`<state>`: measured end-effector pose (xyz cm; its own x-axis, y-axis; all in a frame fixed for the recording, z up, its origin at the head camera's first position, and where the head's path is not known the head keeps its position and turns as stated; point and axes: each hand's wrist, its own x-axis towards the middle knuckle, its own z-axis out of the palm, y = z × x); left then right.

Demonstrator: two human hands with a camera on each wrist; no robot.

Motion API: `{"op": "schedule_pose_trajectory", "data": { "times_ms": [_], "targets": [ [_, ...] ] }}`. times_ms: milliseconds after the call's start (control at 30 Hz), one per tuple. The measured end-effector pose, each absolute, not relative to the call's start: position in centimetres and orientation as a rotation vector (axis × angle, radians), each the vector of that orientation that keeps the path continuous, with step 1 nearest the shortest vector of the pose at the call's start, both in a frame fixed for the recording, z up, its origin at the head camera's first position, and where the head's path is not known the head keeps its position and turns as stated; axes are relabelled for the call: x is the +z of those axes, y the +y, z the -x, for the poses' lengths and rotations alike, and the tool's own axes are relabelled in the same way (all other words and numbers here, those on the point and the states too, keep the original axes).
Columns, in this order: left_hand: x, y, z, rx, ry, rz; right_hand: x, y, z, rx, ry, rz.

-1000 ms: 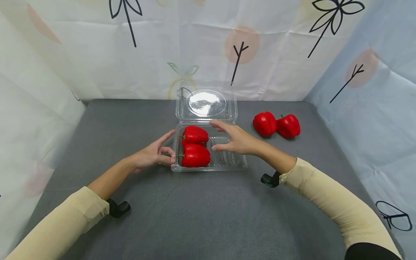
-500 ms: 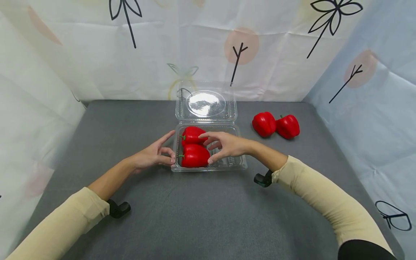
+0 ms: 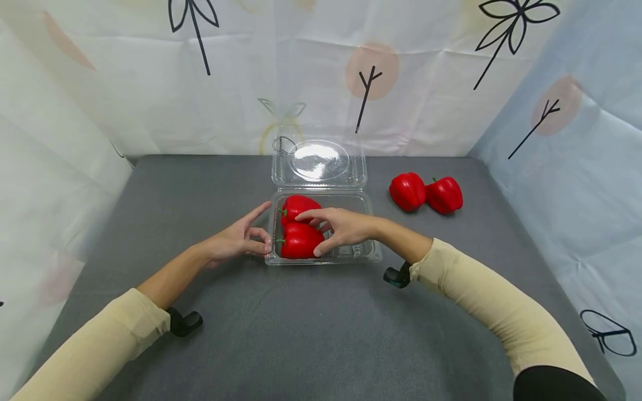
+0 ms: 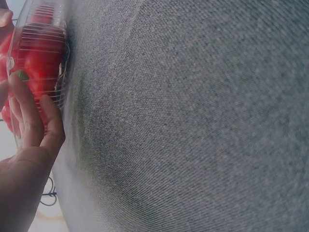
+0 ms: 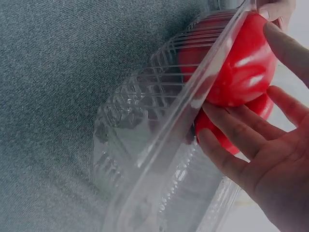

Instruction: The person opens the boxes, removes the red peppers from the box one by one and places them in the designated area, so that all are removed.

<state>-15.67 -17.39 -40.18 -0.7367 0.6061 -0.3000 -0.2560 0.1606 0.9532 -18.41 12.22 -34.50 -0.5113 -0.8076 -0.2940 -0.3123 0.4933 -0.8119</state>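
Two glossy red bell peppers lie in the left half of a clear plastic clamshell container (image 3: 373, 255), the near one (image 3: 296, 245) in front of the far one (image 3: 299, 205), green stems facing left. My right hand (image 3: 348, 227) holds the near pepper from its right side. In the right wrist view the thumb is at one edge of this pepper (image 5: 248, 72) and the fingers (image 5: 236, 130) reach around its other side. My left hand (image 3: 233, 239) rests against the container's left rim; in the left wrist view its extended fingers (image 4: 31, 121) touch the ribbed outer wall.
The container's lid (image 3: 318, 159) stands open toward the back wall cloth. Two more red bell peppers, one (image 3: 408, 192) on the left and one (image 3: 444, 195) on the right, lie side by side at the back right of the grey table (image 3: 321, 334). Printed cloth walls border the table.
My right hand has come left and down from over the container's right half to the near pepper, its fingers closing in around it. The left hand and the peppers look nearly still.
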Motion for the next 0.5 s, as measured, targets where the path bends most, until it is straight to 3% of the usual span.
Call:
{"op": "schedule_pose_trajectory", "data": {
  "times_ms": [500],
  "targets": [
    [-40.12, -17.36, 15.71, 1.663, 1.774, -0.337, -35.51, 11.15, 18.19, -0.834, 2.187, 0.992]
  ]
}}
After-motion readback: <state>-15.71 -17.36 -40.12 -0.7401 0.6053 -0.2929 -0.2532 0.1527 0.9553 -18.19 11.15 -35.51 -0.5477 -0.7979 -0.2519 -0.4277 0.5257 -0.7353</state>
